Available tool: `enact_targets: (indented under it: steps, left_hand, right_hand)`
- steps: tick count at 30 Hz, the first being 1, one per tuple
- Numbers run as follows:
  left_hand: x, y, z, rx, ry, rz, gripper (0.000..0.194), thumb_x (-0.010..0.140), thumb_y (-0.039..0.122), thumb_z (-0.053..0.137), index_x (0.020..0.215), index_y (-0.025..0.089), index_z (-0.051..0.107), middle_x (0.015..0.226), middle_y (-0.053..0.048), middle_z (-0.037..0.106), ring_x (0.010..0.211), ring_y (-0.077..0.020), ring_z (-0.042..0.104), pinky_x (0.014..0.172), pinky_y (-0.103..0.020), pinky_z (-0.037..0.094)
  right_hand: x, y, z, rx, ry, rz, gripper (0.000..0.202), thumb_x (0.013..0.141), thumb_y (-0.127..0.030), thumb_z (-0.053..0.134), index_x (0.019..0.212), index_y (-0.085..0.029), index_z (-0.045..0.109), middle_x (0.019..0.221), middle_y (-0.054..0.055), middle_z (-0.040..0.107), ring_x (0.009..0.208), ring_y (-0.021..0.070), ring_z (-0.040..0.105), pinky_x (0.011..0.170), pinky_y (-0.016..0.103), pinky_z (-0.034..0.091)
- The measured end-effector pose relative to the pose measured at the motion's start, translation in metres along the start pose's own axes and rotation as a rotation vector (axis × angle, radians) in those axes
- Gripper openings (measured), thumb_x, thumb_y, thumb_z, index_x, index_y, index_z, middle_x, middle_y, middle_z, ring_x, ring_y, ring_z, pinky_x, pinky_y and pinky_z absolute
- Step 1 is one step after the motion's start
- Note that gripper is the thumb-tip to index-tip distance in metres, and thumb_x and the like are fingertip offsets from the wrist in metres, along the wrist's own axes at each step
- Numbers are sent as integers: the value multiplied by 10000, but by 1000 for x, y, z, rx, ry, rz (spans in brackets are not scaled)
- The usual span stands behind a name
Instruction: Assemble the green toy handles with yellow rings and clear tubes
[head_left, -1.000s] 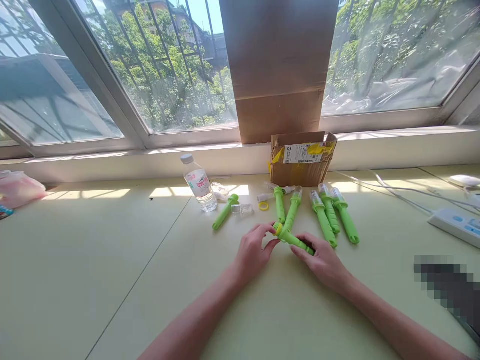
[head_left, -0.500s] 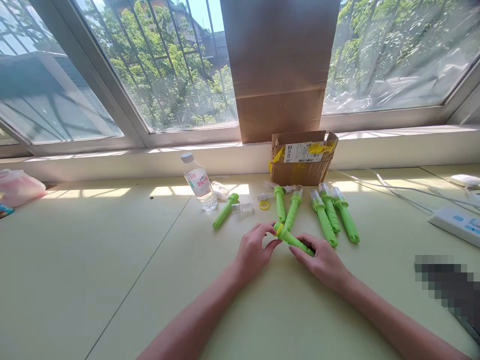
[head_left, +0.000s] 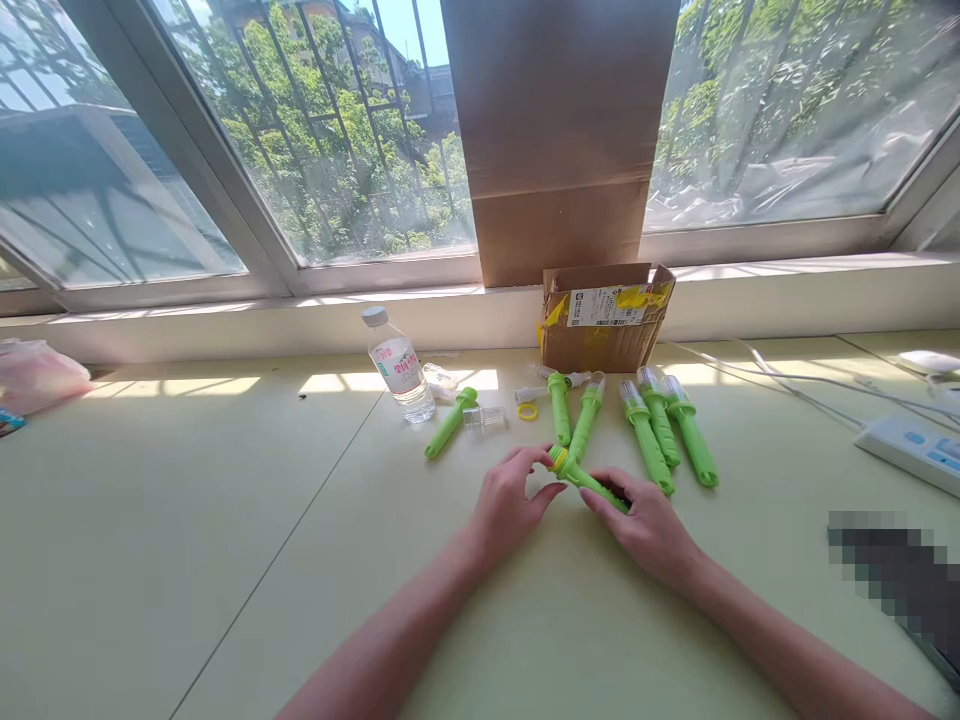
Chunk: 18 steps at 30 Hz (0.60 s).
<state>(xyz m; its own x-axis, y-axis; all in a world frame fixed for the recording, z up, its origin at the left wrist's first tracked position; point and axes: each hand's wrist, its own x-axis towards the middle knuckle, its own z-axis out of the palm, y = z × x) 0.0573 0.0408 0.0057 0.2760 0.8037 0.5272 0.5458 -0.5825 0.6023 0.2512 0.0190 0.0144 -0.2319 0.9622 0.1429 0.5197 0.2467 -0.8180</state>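
Note:
My right hand (head_left: 649,515) is wrapped round the lower part of a green handle (head_left: 589,483), which slants up to the left. A yellow ring (head_left: 557,459) sits around its top end. My left hand (head_left: 514,500) has its fingertips at that ringed end, with thumb and forefinger apart. Beyond my hands lie a green handle (head_left: 559,410) without a clear cap and another with one (head_left: 587,418). To the right are several capped green handles (head_left: 694,440). Left of centre, a green handle (head_left: 450,425) lies beside a clear ribbed cap (head_left: 486,418). A loose yellow ring (head_left: 527,411) is near.
A water bottle (head_left: 401,370) stands back left, and a cardboard box (head_left: 604,320) stands by the sill. Clear tubes (head_left: 532,393) lie before the box. Cables run to a power strip (head_left: 911,445) at right. A plastic bag (head_left: 41,378) is far left.
My left thumb has shifted very slightly at the ringed end. Otherwise, hands and objects look the same.

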Motion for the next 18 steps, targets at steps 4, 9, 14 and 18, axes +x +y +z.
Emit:
enact_targets:
  steps: [4,9,14,18]
  left_hand:
    - [-1,-1,1,-20,2,3,129,827,238,597,930,224,520,1122,-35,649,1014,-166,614,820,-322,513]
    - [-2,0,0,-33,7,14,117,828,237,597,914,218,521,1099,-52,654,1029,-174,617,839,-328,512]
    - [-1,2,-1,-21,16,31,109,835,245,583,921,216,522,1106,-59,652,1003,-176,624,826,-338,515]
    - [0,3,-2,3,1,25,134,824,247,595,933,220,522,1125,-52,648,969,-176,625,801,-344,520]
  right_hand:
    - [0,-1,0,-4,-37,0,333,882,-428,430,849,-171,640,683,7,602,635,159,521,576,268,366]
    - [0,2,1,-6,1,11,313,830,-446,517,981,-195,626,664,-16,615,606,154,524,553,259,371]
    - [0,2,3,-27,42,-8,251,801,-387,562,974,-209,600,680,-10,636,612,164,550,576,272,399]
    - [-2,0,3,-32,59,-52,226,834,-379,518,935,-208,626,774,26,655,652,172,553,612,288,416]
